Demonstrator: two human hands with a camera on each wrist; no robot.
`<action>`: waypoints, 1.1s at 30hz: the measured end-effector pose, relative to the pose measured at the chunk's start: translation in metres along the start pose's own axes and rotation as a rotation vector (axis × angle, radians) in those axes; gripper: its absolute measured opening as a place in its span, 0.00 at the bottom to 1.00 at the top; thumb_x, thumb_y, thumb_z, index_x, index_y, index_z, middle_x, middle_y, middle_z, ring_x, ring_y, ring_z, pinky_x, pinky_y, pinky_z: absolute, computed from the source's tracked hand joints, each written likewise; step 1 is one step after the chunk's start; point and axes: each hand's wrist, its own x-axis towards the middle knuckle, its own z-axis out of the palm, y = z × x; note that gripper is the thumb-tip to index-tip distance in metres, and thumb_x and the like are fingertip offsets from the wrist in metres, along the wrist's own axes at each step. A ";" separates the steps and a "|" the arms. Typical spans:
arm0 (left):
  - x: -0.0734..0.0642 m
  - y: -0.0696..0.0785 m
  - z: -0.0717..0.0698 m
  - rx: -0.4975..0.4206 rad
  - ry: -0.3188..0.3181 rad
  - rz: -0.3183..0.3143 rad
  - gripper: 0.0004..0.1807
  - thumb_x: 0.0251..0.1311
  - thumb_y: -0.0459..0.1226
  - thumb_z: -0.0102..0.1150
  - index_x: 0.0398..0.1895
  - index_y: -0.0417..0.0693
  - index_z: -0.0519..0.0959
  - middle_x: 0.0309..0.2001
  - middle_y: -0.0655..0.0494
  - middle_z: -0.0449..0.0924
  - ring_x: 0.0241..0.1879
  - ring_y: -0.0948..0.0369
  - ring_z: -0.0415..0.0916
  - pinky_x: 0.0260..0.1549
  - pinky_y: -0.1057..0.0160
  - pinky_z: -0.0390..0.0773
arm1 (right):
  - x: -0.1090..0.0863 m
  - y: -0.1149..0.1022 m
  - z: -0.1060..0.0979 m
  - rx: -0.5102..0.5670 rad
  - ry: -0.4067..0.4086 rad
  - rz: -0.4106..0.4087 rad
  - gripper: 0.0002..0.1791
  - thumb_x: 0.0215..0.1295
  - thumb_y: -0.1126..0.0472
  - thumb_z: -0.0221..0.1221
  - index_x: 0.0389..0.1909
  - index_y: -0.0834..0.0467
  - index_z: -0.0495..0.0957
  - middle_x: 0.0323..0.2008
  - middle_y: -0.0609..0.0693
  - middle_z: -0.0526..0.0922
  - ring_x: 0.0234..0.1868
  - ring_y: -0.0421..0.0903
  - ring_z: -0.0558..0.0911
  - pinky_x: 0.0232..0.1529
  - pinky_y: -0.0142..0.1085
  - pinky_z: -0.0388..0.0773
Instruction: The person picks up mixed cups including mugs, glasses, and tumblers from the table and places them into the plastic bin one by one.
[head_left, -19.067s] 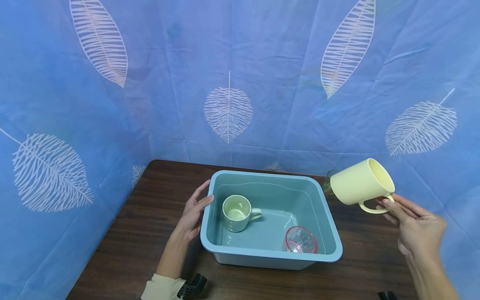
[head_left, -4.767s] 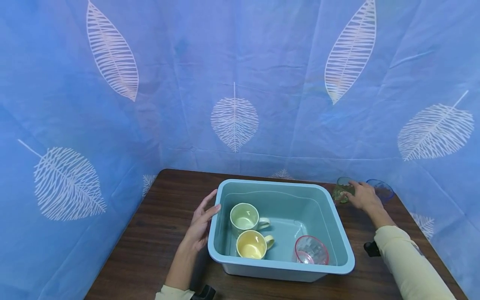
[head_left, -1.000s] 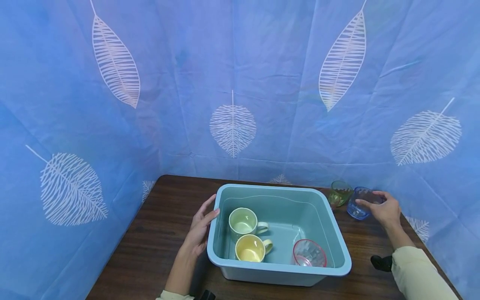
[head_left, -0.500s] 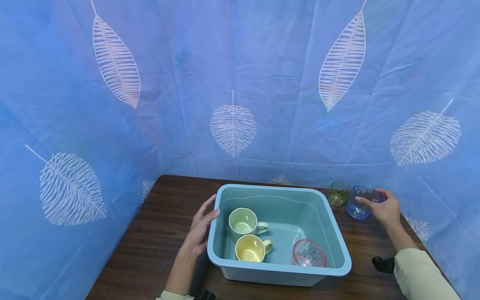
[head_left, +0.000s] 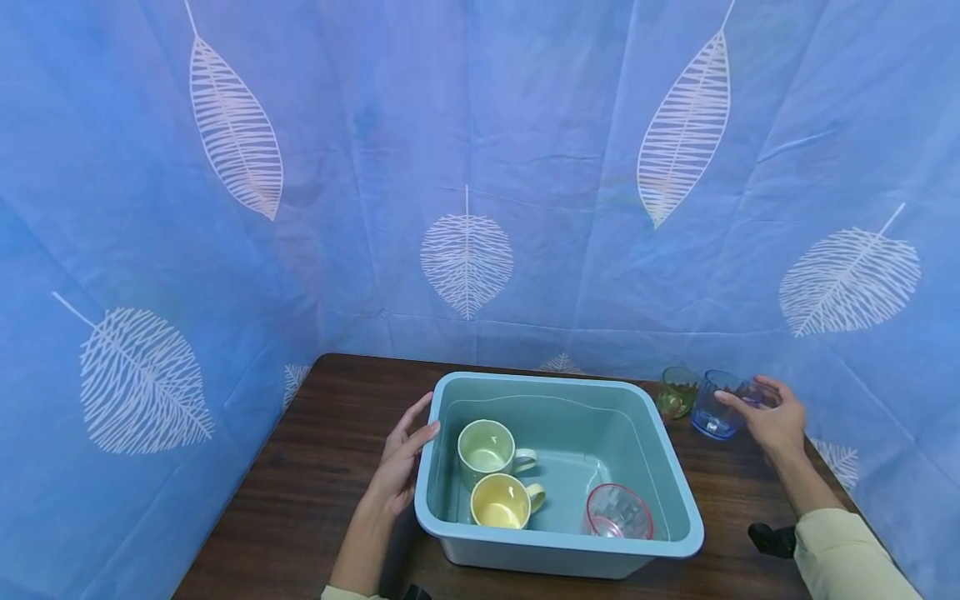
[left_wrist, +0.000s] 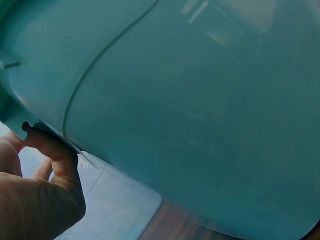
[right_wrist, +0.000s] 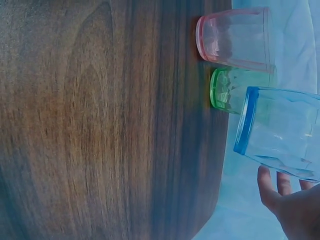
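Observation:
My left hand (head_left: 397, 467) grips the left rim of a blue-green plastic tub (head_left: 555, 560), thumb on the rim and fingers along the outside. Inside the tub a pale green mug (head_left: 486, 450) and a yellow mug (head_left: 501, 502) stand side by side at the left. A clear glass with a red rim (head_left: 618, 512) is at the tub's front right. Beyond the tub's right side, my right hand (head_left: 778, 421) holds a blue glass (right_wrist: 282, 132) by its side, upright. Whether its base touches the table cannot be told.
Close to the blue glass, near the table's back edge, stand a green glass (right_wrist: 230, 90) and a pink glass (right_wrist: 232, 37). Dark wooden table (head_left: 300, 483) extends around the tub. A blue leaf-patterned cloth (head_left: 360, 208) hangs behind and at the sides.
Earlier my right hand held the yellow mug, now in the tub. The blue glass has since come left, closer to the green one. Over the last second the right hand shifts only slightly.

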 end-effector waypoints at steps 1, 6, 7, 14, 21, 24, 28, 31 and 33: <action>0.000 0.000 0.000 -0.002 0.000 -0.001 0.30 0.73 0.39 0.61 0.76 0.62 0.68 0.59 0.41 0.79 0.51 0.51 0.86 0.49 0.51 0.86 | 0.000 -0.001 0.000 0.007 0.002 0.003 0.49 0.65 0.48 0.71 0.79 0.63 0.57 0.75 0.69 0.62 0.71 0.70 0.68 0.31 0.17 0.69; 0.000 0.000 0.000 -0.008 0.000 -0.001 0.30 0.73 0.39 0.60 0.76 0.62 0.68 0.60 0.41 0.79 0.51 0.51 0.86 0.49 0.51 0.86 | -0.001 -0.004 -0.002 0.015 -0.008 0.006 0.49 0.65 0.49 0.71 0.79 0.62 0.57 0.76 0.68 0.62 0.71 0.69 0.68 0.33 0.16 0.72; 0.000 0.000 0.000 -0.006 0.001 -0.002 0.30 0.73 0.39 0.60 0.76 0.62 0.68 0.60 0.41 0.79 0.51 0.51 0.86 0.49 0.50 0.86 | -0.002 -0.005 -0.002 0.011 -0.011 0.005 0.49 0.65 0.49 0.71 0.80 0.62 0.57 0.77 0.67 0.61 0.71 0.69 0.68 0.36 0.18 0.76; 0.001 0.001 0.002 0.003 0.006 -0.010 0.31 0.72 0.40 0.62 0.76 0.61 0.67 0.62 0.40 0.78 0.53 0.50 0.85 0.49 0.51 0.86 | -0.006 -0.007 -0.005 -0.014 -0.035 -0.027 0.52 0.66 0.48 0.70 0.82 0.60 0.53 0.76 0.68 0.61 0.72 0.69 0.68 0.41 0.20 0.77; -0.001 0.003 0.002 0.011 0.009 -0.016 0.31 0.73 0.41 0.61 0.77 0.60 0.66 0.65 0.39 0.76 0.55 0.50 0.84 0.52 0.50 0.85 | -0.010 -0.007 -0.008 -0.003 -0.032 -0.048 0.53 0.64 0.45 0.71 0.81 0.63 0.55 0.65 0.61 0.76 0.49 0.33 0.75 0.35 0.14 0.74; -0.002 0.003 0.002 0.013 0.009 -0.016 0.32 0.73 0.41 0.62 0.78 0.60 0.65 0.66 0.39 0.74 0.55 0.50 0.84 0.53 0.50 0.84 | -0.011 -0.007 -0.011 -0.004 -0.022 -0.032 0.52 0.63 0.45 0.72 0.79 0.65 0.59 0.56 0.51 0.78 0.43 0.25 0.70 0.38 0.15 0.77; -0.001 0.003 0.002 0.010 0.007 -0.013 0.32 0.73 0.41 0.62 0.78 0.60 0.65 0.67 0.39 0.73 0.56 0.50 0.84 0.54 0.49 0.84 | -0.013 -0.007 -0.012 -0.032 -0.005 0.008 0.50 0.64 0.43 0.71 0.78 0.65 0.61 0.63 0.61 0.77 0.56 0.44 0.79 0.48 0.21 0.80; 0.000 0.002 0.001 0.004 0.005 -0.010 0.32 0.73 0.41 0.61 0.78 0.60 0.65 0.67 0.39 0.74 0.56 0.50 0.84 0.54 0.49 0.83 | -0.016 -0.009 -0.012 -0.041 0.000 0.028 0.50 0.64 0.43 0.70 0.78 0.64 0.61 0.68 0.64 0.73 0.68 0.57 0.75 0.51 0.23 0.81; 0.000 0.002 0.001 0.007 0.006 -0.008 0.31 0.73 0.40 0.61 0.77 0.61 0.66 0.66 0.39 0.74 0.55 0.50 0.84 0.54 0.49 0.83 | -0.018 -0.009 -0.012 -0.021 -0.001 0.036 0.50 0.63 0.44 0.71 0.78 0.63 0.62 0.63 0.58 0.77 0.62 0.50 0.79 0.48 0.20 0.80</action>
